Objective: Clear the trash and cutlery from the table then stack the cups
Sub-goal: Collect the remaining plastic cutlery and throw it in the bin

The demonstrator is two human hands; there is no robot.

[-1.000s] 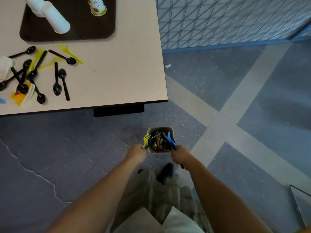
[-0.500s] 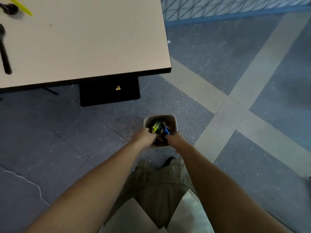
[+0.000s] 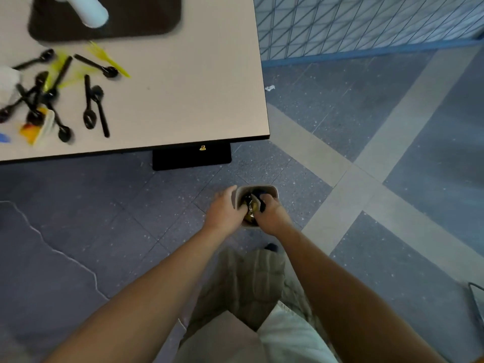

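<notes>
At bin (image 3: 262, 187) rim, both hands (image 3: 224, 212) curled

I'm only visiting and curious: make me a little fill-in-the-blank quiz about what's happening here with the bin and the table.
The left hand and the right hand are both at a small bin that stands on the ____.
Among the black spoons on the table lie forks coloured ____.
On the dark mat lies a ____ cup.
Missing words: floor; yellow; white.
</notes>
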